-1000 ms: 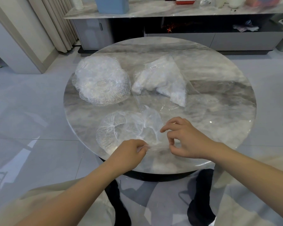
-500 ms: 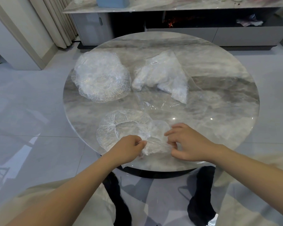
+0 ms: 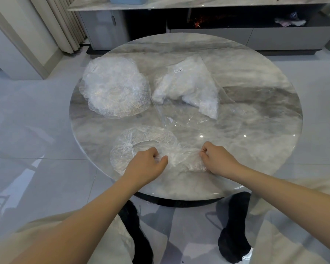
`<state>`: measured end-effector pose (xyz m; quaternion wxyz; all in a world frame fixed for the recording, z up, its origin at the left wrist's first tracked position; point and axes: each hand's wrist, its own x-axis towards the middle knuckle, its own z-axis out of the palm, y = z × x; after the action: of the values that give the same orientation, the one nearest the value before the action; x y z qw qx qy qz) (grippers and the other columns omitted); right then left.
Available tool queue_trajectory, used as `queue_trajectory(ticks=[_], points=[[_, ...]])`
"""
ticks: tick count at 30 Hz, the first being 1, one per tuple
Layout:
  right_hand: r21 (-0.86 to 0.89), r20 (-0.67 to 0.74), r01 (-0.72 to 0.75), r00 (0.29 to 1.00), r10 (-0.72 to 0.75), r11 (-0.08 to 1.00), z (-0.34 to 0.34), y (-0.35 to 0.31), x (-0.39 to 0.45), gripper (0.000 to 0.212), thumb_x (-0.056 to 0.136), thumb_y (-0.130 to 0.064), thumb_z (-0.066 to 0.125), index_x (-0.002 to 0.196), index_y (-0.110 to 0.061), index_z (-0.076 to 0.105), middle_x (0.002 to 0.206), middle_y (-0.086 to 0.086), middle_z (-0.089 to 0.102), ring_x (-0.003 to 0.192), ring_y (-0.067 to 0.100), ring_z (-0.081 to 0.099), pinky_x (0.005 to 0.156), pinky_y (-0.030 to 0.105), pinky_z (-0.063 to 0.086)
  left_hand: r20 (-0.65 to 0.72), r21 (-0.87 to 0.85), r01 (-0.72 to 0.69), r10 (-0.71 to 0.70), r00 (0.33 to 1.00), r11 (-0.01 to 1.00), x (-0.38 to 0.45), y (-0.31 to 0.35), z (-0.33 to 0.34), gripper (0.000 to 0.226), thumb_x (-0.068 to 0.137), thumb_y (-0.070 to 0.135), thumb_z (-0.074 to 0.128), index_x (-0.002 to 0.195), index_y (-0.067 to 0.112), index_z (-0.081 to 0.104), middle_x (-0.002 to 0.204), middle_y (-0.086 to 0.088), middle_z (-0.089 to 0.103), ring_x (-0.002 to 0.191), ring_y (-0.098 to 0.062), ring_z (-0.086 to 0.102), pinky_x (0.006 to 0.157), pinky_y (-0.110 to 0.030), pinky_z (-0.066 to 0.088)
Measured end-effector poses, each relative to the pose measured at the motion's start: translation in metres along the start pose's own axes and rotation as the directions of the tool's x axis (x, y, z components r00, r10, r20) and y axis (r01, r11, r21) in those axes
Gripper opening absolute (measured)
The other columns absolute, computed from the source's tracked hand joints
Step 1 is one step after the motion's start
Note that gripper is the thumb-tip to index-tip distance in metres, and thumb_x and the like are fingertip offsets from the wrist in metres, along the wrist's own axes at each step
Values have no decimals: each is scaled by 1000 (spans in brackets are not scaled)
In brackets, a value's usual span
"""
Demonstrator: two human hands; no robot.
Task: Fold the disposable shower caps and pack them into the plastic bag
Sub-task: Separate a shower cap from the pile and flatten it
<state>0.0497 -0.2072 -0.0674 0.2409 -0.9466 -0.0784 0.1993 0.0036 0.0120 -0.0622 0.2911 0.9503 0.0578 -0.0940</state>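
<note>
A person seated at a round marble table (image 3: 255,96) worked on a clear disposable shower cap (image 3: 181,155) near the lower centre of the frame. The left hand (image 3: 147,164) had its fingers curled, pinching the cap's left side, while the right hand (image 3: 215,159) gripped the cap's right side in a closed fist, the thin plastic bunched between the two. A second shower cap (image 3: 133,141) lay spread flat just left of it, partly under the left hand. A stack of unfolded shower caps (image 3: 112,88) sat in the upper left of the tabletop. To its right, at upper centre, lay the clear plastic bag (image 3: 189,88), holding white folded caps and bearing a small label (image 3: 178,70), its open end stretched toward the hands. A low grey cabinet (image 3: 208,33) ran along the top of the frame.
</note>
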Motion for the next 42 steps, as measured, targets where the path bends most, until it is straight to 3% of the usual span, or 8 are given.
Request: queue_trajectory(ticks=[11,17,24,29,32,35,38,42], points=[[-353,-40,46,997,-64,934,7,-2,0,19,101,-27,33,104,-11,43,85,4,65,75,24,60,63,33,40,-45,272,41,-30,999,961,20,-19,6,24,102,30,35,94,10,44,60,0,46,51,-17,42,46,-27,29],[-269,-96,99,987,-129,958,3,-2,-1,20,96,-25,46,114,-15,45,109,1,56,81,19,53,65,30,39,-1,731,-61,91,996,679,26,-21,10,32,103,39,23,111,14,42,62,4,39,42,-13,32,41,-25,20],[-331,-121,555,777,-618,763,1,-1,-4,21,80,-21,54,95,-19,69,107,0,62,98,23,55,81,34,45,-273,408,76,42,961,910,22,-15,4,35,99,42,36,96,9,48,78,0,49,66,-19,49,51,-28,31],[-406,164,556,825,-540,726,1,3,-7,41,77,-47,53,110,-25,64,119,-7,57,114,17,45,95,28,27,-452,304,-159,289,844,939,9,-2,1,10,84,13,61,85,5,55,80,-9,53,68,-26,50,53,-32,34],[-429,122,518,845,-521,740,3,2,-6,27,79,-28,64,104,-20,66,106,-3,61,97,20,54,82,28,35,-375,343,-258,384,844,903,-8,12,7,12,78,18,51,81,8,58,76,-6,53,65,-24,51,51,-32,40],[-519,39,496,827,-561,696,1,-7,-9,8,67,-17,70,66,-14,62,63,0,57,54,20,52,55,26,28,-244,381,-315,423,873,869,-24,23,17,31,76,24,45,96,10,64,88,-7,57,74,-24,56,54,-29,42],[-514,68,456,866,-495,727,-1,-17,-20,17,85,-23,53,74,-12,59,68,0,56,60,19,46,56,28,27,28,226,-333,336,941,915,-29,23,26,55,88,27,51,141,18,39,138,-8,39,122,-26,41,84,-32,45],[-373,74,524,840,-538,766,1,-18,-29,25,88,-27,49,70,-11,59,64,-1,54,64,18,47,61,28,35,113,182,-413,398,910,893,-25,17,28,63,91,30,54,148,25,28,157,-4,14,144,-20,11,113,-35,19]])
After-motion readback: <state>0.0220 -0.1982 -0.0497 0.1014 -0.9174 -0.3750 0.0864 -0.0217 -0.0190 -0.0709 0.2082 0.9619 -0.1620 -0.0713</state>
